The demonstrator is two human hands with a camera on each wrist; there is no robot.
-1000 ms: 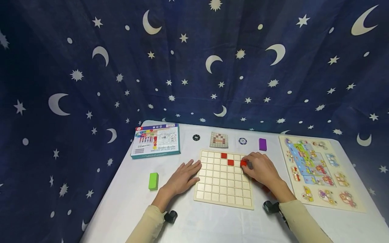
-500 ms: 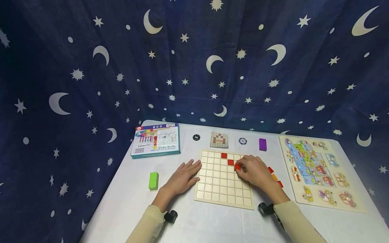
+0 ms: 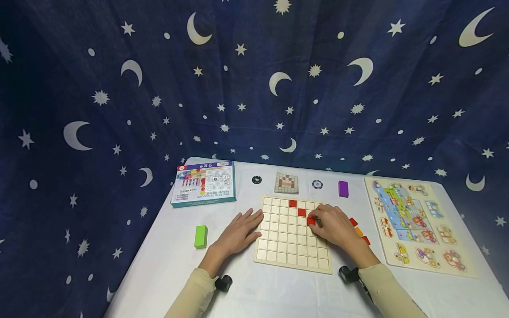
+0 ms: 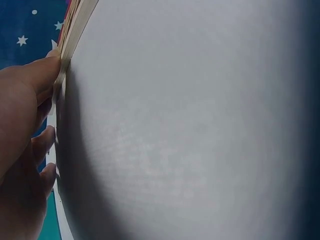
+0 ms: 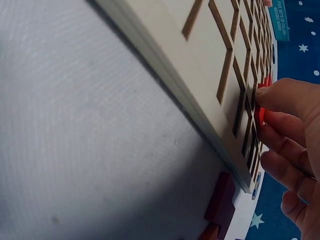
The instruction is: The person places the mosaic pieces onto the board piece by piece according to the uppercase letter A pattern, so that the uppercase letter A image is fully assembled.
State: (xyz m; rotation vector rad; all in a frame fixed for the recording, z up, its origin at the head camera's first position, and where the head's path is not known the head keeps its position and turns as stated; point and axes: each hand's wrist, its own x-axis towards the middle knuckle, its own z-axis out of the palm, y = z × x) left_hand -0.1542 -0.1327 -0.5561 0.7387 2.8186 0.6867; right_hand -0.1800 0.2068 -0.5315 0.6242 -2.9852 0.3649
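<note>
A pale wooden grid board (image 3: 282, 236) lies on the white table. Two red square tiles sit in its upper cells: one tile (image 3: 293, 203) in the top row and another tile (image 3: 301, 212) one row lower and to the right. My right hand (image 3: 336, 224) pinches a third red tile (image 3: 310, 221) between thumb and fingertips at the cell diagonally below; the right wrist view shows this red tile (image 5: 259, 111) low against the grid. My left hand (image 3: 235, 233) rests with fingers spread at the board's left edge, fingertips touching it.
Behind the board lie a pattern card (image 3: 286, 183), a black chip (image 3: 256, 179) and a blue-white chip (image 3: 317, 184). A purple block (image 3: 343, 189), loose red and orange tiles (image 3: 359, 231) and a picture puzzle (image 3: 421, 225) lie right; a box (image 3: 204, 184) and green block (image 3: 200, 237) left.
My right hand has moved left with the red tile, from the board's right edge to the cell diagonally below the second red tile. The left hand stays still.
</note>
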